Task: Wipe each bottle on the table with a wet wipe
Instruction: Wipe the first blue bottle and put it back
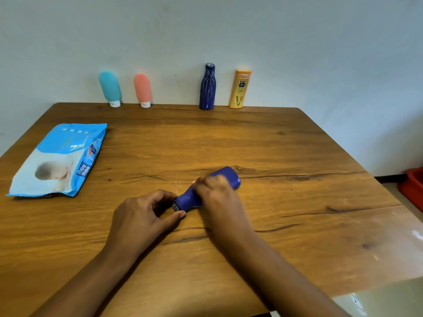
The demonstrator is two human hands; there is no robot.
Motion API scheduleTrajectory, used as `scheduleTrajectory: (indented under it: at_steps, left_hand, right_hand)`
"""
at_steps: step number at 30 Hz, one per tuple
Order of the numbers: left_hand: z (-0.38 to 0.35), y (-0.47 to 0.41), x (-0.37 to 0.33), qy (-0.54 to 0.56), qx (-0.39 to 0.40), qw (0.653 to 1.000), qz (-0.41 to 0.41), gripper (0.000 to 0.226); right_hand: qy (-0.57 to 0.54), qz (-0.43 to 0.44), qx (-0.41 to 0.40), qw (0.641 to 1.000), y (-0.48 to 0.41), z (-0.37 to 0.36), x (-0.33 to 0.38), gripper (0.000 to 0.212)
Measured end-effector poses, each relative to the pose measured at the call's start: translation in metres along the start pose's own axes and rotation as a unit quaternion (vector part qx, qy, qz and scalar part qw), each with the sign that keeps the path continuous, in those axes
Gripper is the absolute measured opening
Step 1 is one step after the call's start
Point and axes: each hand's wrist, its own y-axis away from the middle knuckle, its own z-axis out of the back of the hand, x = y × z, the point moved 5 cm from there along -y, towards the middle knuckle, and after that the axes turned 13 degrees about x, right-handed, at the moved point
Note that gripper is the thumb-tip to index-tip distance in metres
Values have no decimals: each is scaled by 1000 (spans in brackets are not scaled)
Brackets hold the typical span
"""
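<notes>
Across a wood-grain table (297,145) set against a pale wall (229,30), a blue bottle (231,177) lies on its side near the front middle. The left hand (142,216) pinches its cap end. The right hand (217,191), blurred, curls over its body. A teal tube (109,86), pink tube (142,88), streaked bottle (207,88) and yellow bottle (240,89) stand along the wall, and a wipes pack (61,161) lies at the left.

A blue bottle (225,179) lies on its side in the middle of the table (297,152), dark cap toward the near left and base toward the far right. The left hand (142,216) pinches the cap end; the right hand (215,191), blurred, curls over the middle. Upright along the far edge are a teal tube (109,88) and a pink tube (142,89), both on white caps, then a streaked dark bottle (207,88) and a yellow lotion bottle (240,89). A blue-and-white wipes pack (59,161) lies flat at left.
</notes>
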Motion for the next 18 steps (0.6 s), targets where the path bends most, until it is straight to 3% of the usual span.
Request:
scheduleTrajectory:
  at_steps: [3,6,8,13,16,18]
  left_hand:
    - [0,-1,1,2,-2,1000,-4,40]
    - [-1,-2,2,2,-9,1000,-2,42]
    - [-2,-2,2,-1,-11,1000,-2,43]
    - [-1,-2,5,7,-8,1000,1,43]
    - [-2,-1,5,10,-11,1000,1,42]
    - [-3,-1,5,13,-11,1000,3,42]
  right_hand:
    - [-22,16,-6,1000,10,2,-4,42]
    - [-39,-93,-45,994,7,16,-54,35]
    - [-41,-114,-54,991,12,17,-55,32]
    - [-30,16,-7,999,23,-5,-13,34]
    - [-41,-75,-58,995,11,11,-46,30]
    - [-40,-116,-50,991,7,16,-56,30]
